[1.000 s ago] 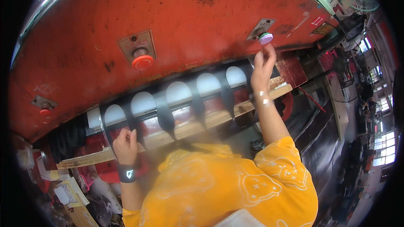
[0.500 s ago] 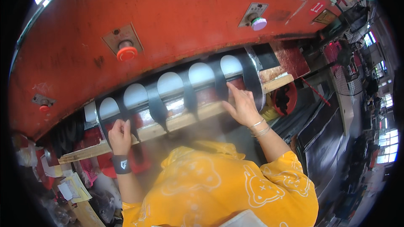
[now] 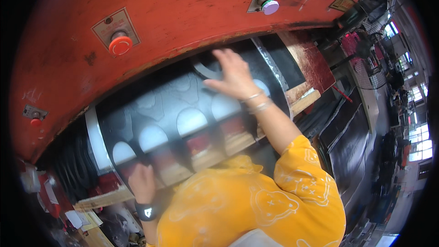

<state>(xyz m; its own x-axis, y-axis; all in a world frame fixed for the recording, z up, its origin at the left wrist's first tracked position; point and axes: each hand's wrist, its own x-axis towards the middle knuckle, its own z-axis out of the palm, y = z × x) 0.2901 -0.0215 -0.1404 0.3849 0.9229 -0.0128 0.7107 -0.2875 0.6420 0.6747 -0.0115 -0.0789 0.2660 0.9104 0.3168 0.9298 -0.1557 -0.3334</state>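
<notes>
Inside the red press, the wooden bed [image 3: 215,155] carries a dark sheet [image 3: 183,105] with a row of rounded cut-outs (pale shapes show through them). The sheet covers most of the bed and lies flat on it.

1. We count one large red press machine [image 3: 183,23] filling the upper part of the view.
2. We count one black sheet [image 3: 183,105] with arched holes cut out of it; five of these cut-outs [image 3: 191,121] show in a row.
3. We count two red mushroom buttons: a big one [image 3: 120,45] and a small one [image 3: 34,121] lower left.
4. We count one pale purple push button [image 3: 270,7].
5. We count two hands on the sheet: the left hand [image 3: 142,183] and the right hand [image 3: 234,75].
6. We count one dark wristwatch [image 3: 146,211] and two thin bangles [image 3: 256,101].
</notes>
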